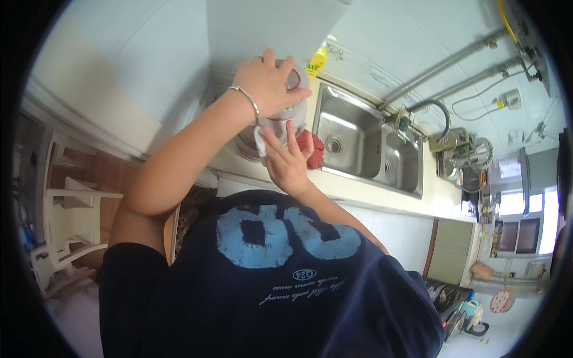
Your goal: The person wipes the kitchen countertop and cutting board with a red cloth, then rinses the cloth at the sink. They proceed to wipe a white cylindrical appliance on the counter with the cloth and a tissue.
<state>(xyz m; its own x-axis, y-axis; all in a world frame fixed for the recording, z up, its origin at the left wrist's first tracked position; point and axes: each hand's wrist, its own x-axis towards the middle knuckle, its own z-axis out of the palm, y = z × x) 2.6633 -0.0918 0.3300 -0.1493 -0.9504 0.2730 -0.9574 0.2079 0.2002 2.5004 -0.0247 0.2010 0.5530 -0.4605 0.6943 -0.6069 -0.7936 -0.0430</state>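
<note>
My left hand (266, 85), with a silver bangle at its wrist, spreads over the top of a rounded pale-grey countertop appliance (286, 114). Its fingers and thumb reach across the lid, around a red-edged ring. Much of the appliance is hidden by my hands and forearm; its exact kind is not clear. Lower down, my right hand (288, 168) lies against the near side, fingers spread. A white cloth (259, 142) is held under its leftmost fingers, touching the appliance. Just behind that hand, a crumpled red cloth (316, 151) sits on the counter.
A double steel sink (353, 129) with a curved faucet (441, 112) is set into the counter to the right. A yellow bottle (317, 62) stands by the wall. Green and white kitchenware (452, 141) crowds the counter's far end. White chairs (74, 219) are at left.
</note>
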